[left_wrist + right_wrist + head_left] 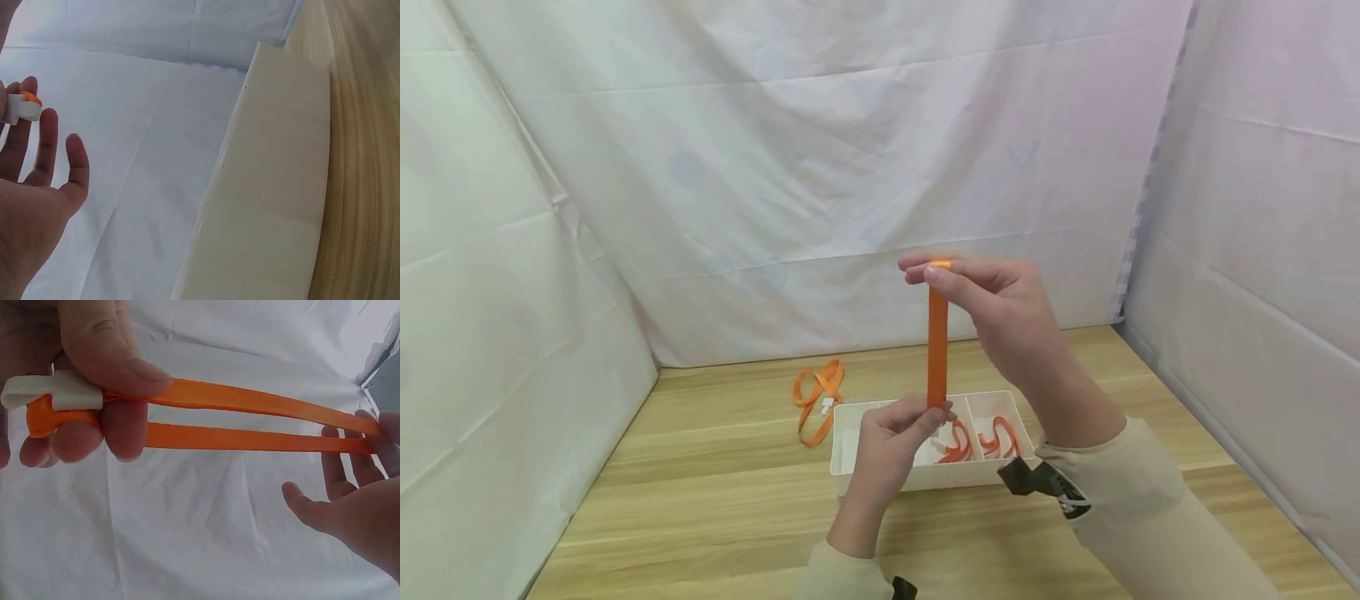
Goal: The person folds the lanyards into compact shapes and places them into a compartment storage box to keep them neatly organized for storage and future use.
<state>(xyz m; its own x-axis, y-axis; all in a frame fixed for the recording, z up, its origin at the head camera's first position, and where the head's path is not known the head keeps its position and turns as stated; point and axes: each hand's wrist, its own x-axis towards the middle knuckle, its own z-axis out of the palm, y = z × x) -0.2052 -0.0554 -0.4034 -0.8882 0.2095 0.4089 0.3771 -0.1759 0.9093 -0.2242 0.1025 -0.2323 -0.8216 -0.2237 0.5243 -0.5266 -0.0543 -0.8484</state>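
Right wrist view: right hand (87, 387) pinches the orange strap (250, 415) and white clip (53, 394); left hand (350, 487) pinches the far end.
White box (880, 475), frame centre: 2 orange straps (981, 440).

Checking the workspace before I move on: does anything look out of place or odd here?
One orange strap lies loose on the table, left of the white box, while other straps sit inside it. The hands, left and right, hold another strap taut and upright. Nothing looks damaged.
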